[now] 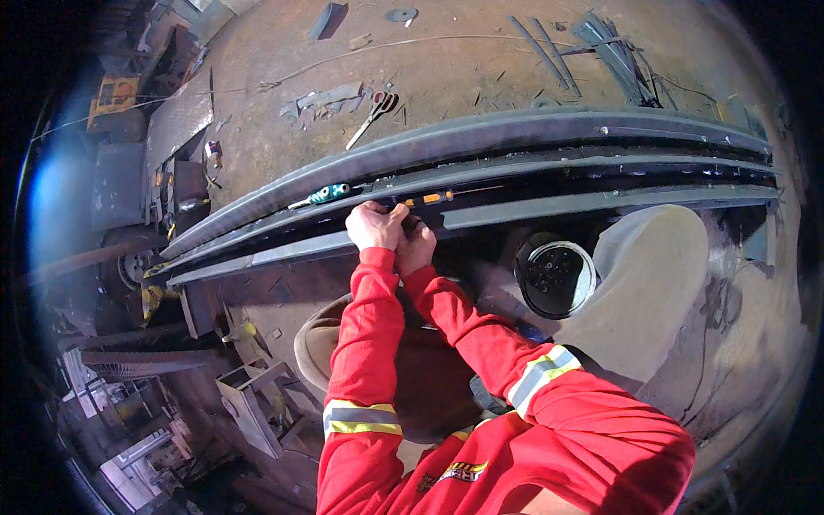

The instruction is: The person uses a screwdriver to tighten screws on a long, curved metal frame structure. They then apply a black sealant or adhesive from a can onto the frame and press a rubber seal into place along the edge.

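My left hand point(373, 227) and my right hand point(417, 247) are close together at the near edge of a long grey metal channel point(532, 209). The fingers of both are curled inward, and whatever they pinch is too small or hidden to make out. Just beyond them an orange-handled screwdriver point(429, 199) lies along the channel, its thin shaft pointing right; its handle end is beside my left fingers. To the upper left, a screwdriver with a teal and white handle point(329, 194) rests in the channel's groove.
A round black container with a pale rim point(589, 273) stands by my right knee point(657, 266). Across the channel, scissors point(374, 118) lie on the brown floor among metal scraps. Metal strips point(611, 62) are piled at the far right; a metal box frame point(257, 403) is at lower left.
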Available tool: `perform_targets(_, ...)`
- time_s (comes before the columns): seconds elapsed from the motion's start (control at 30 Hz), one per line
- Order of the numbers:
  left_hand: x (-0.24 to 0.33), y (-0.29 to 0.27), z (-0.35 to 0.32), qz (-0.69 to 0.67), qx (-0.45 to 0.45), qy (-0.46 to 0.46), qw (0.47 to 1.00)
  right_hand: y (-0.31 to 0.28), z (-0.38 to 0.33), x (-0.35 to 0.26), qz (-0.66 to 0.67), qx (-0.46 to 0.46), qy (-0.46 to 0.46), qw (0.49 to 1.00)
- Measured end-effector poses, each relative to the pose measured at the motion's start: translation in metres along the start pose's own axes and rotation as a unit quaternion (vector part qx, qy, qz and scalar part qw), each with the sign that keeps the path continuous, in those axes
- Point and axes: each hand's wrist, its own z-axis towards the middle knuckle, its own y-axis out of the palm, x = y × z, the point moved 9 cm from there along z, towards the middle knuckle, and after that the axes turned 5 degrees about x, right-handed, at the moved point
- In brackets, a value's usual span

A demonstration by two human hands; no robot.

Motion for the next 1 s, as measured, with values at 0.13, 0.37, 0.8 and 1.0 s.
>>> perform_targets(0.13, 0.012, -0.002, -0.007, -0.061, -0.074, 0.049, 0.994, 0.006, 0.006, 0.0, 0.018, 0.004, 0.036, 0.999)
perform_targets(0.37, -0.009, 0.02, -0.002, -0.178, -0.218, 0.016, 0.959, 0.018, -0.013, 0.004, 0.178, -0.04, 0.246, 0.952)
perform_targets(0.8, -0.005, 0.006, 0.004, -0.069, -0.068, 0.011, 0.995, -0.002, -0.002, 0.03, -0.116, -0.026, 0.124, 0.985)
perform_targets(1.0, 0.009, -0.001, 0.002, 0.009, 0.007, 0.036, 0.999, -0.005, -0.004, 0.006, -0.114, 0.039, -0.005, 0.993)
